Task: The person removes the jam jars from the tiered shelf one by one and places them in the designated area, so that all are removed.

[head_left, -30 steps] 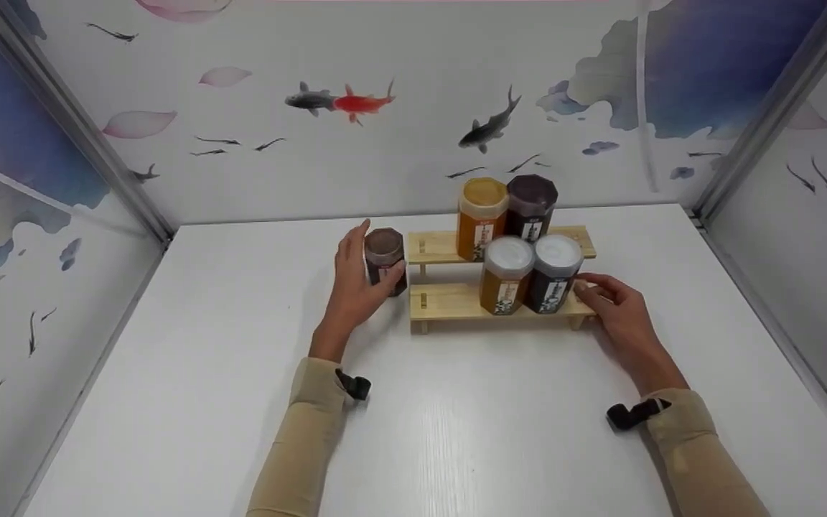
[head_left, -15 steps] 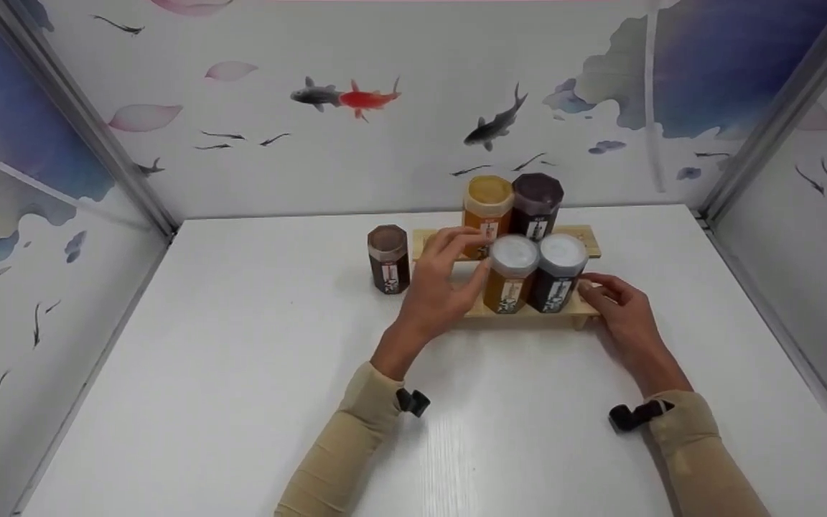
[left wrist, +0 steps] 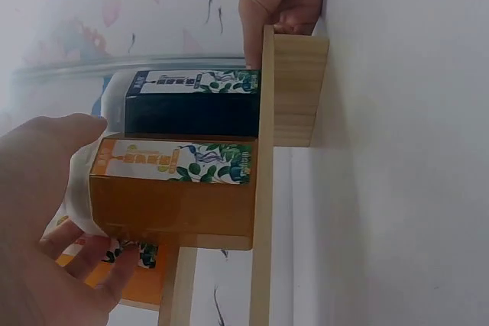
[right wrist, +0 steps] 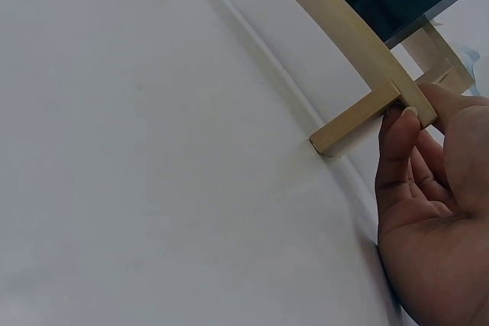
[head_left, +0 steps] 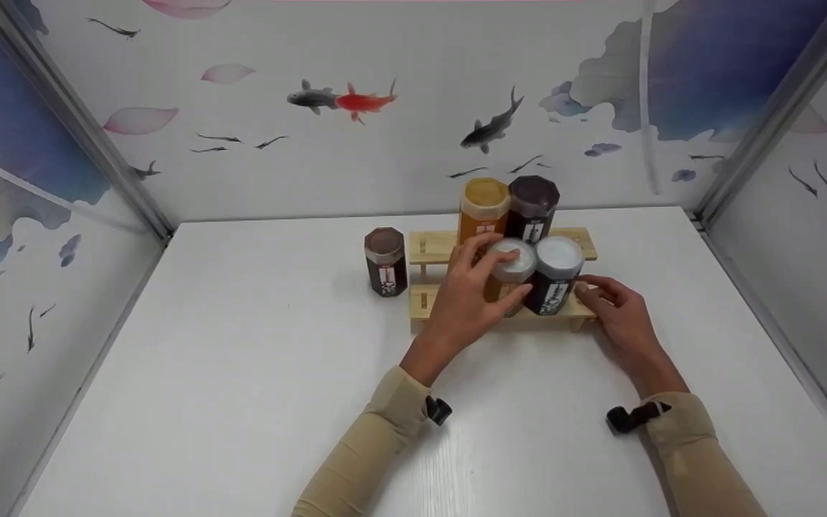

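Note:
A two-tier wooden rack (head_left: pixel 433 248) holds labelled, many-sided jars. My left hand (head_left: pixel 462 301) is around the front amber jar (left wrist: pixel 176 208) on the lower shelf, its thumb on one side of the pale lid and its fingers on the other. Right beside that jar stands a front dark jar (head_left: pixel 551 293) with a whitish lid. With thumb and fingers, my right hand (head_left: pixel 623 316) pinches the right end of the lower shelf, as the right wrist view shows. A lone dark jar (head_left: pixel 385 266) with a brownish lid stands on the table, left of the rack.
On the upper shelf stand a back amber jar (head_left: pixel 484 205) and a back dark-purple jar (head_left: pixel 533 205). White panels (head_left: pixel 413 165) printed with fish and petals border the white table (head_left: pixel 241 345) at the back and sides.
My left hand has let go of the lone dark jar and moved right to the front amber jar. The right hand keeps its place on the rack's end.

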Demonstrator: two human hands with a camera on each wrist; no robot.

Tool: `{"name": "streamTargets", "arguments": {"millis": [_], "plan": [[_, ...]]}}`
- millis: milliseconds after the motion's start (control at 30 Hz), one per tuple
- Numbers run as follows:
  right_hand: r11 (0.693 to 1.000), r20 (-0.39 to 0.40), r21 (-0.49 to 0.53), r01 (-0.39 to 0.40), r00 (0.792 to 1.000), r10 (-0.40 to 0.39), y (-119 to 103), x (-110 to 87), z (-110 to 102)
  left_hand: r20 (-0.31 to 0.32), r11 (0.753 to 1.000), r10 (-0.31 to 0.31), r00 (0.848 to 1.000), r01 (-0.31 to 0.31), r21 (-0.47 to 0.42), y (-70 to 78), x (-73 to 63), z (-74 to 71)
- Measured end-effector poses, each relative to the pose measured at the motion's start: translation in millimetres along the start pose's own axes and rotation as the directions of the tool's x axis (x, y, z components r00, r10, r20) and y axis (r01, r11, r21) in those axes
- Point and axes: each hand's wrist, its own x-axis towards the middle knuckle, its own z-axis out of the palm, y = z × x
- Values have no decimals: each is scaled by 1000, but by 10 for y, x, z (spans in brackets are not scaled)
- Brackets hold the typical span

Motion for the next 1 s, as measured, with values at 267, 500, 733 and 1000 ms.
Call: {"name": "streamTargets", "arguments": {"millis": [267, 500, 733, 1000], "plan": [[1000, 4, -1, -18, 1000, 18, -6, 12, 7, 32, 999, -35, 999, 35, -13, 27, -28, 26], [999, 12, -23, -27, 1000, 27, 2, 26, -4, 45, 997, -81, 996, 81, 15, 41, -42, -18], [1000, 6, -23, -17, 1000, 17, -13, 17, -7, 80, 993, -107, 991, 102, 62, 72, -37, -68], [1000, 9, 13, 4, 1000, -4, -17, 0, 14, 71, 996, -54, 996, 48, 76, 36, -48, -95]]}}
